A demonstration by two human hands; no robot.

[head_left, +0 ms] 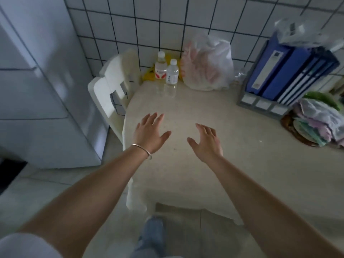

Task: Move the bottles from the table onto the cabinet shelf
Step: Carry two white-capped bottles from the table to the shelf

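The table [214, 155] carries two upright bottles [172, 73] at its far edge by the tiled wall, touching each other, beside a plastic bag [208, 66]. Above the near tabletop, left hand [149, 133] and right hand [205, 143] hover, fingers spread, holding nothing.

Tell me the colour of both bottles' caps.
White on both bottles, seen in the head view.

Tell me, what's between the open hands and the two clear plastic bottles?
Nothing: in the head view, only bare cream tabletop lies between both hands and the bottles.
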